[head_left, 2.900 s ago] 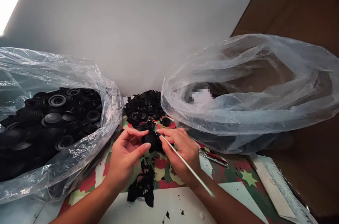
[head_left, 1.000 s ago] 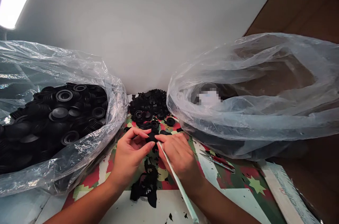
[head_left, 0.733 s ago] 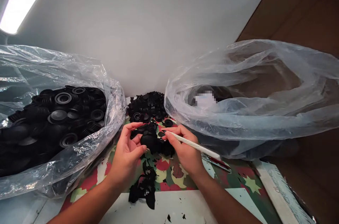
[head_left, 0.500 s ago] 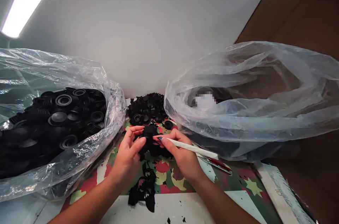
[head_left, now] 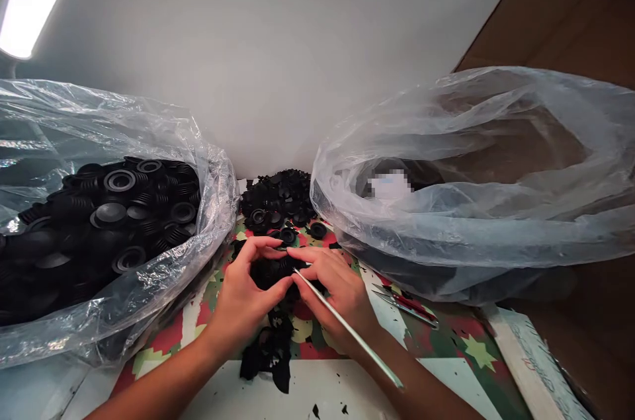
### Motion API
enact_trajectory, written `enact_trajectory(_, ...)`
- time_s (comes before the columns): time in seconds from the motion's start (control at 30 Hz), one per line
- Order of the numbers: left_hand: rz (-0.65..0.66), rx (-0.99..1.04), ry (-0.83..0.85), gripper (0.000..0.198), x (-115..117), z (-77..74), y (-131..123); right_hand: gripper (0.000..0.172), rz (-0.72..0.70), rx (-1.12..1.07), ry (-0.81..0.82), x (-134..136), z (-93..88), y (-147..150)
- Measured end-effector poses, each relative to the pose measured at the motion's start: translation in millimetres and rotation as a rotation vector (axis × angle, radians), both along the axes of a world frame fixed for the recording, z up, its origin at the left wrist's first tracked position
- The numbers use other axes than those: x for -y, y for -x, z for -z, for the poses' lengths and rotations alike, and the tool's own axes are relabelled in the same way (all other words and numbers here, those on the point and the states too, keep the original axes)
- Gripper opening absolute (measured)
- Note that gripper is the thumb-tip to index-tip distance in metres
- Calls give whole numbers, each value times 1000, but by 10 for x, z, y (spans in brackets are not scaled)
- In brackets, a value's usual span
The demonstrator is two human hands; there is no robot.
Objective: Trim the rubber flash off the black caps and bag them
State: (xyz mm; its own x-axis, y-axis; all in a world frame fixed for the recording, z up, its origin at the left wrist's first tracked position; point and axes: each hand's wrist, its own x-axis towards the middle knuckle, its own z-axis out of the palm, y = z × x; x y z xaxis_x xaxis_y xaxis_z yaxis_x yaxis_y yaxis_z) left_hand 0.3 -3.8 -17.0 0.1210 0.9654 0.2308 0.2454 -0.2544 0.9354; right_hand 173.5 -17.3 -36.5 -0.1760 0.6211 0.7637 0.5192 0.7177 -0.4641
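Note:
Both my hands meet over the patterned table cover [head_left: 461, 331], closed around one black ribbed rubber part [head_left: 270, 270]. My left hand [head_left: 245, 297] pinches the part from the left with thumb and fingers. My right hand [head_left: 335, 291] grips it from the right and also holds a thin white-handled tool [head_left: 347, 329], whose tip rests at the part and whose handle slants back toward my right forearm. Below the hands lies a small heap of black rubber trimmings [head_left: 270, 354].
A clear plastic bag [head_left: 208, 162] full of black rubber parts sits at the left. A second clear bag [head_left: 471, 162] sits at the right. A pile of loose black parts [head_left: 278, 198] lies against the wall. Small red-handled snips [head_left: 409, 306] lie right of my right hand.
The tool's handle has swung from pointing out to the right to slanting down toward my forearm. Both hands have stayed on the rubber part, turning it slightly.

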Motion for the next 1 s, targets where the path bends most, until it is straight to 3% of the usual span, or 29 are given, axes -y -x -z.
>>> enact_trajectory(0.23, 4, -58, -127, 33, 13, 19, 8, 16, 49, 44, -99, 9, 53, 104)
enact_trajectory(0.47, 68, 150, -123, 40, 33, 8, 27, 15, 259, -21, 381, -156, 110, -94)
enact_trajectory(0.57, 117, 209, -42, 35, 4, -22, 35, 17, 303, 25, 477, -236, 131, -240)
enact_trajectory(0.8, 34, 79, 117, 19, -133, -14, 75, 21, 458, 68, 358, -223, 72, -463)
enact_trajectory(0.9, 27, 61, 127, 12, -155, -22, 91, 21, 461, 65, 336, -217, 68, -486)
enact_trajectory(1.0, -15, -6, 55, 18, -153, -35, 96, 18, 286, -28, 449, -195, 25, -402)
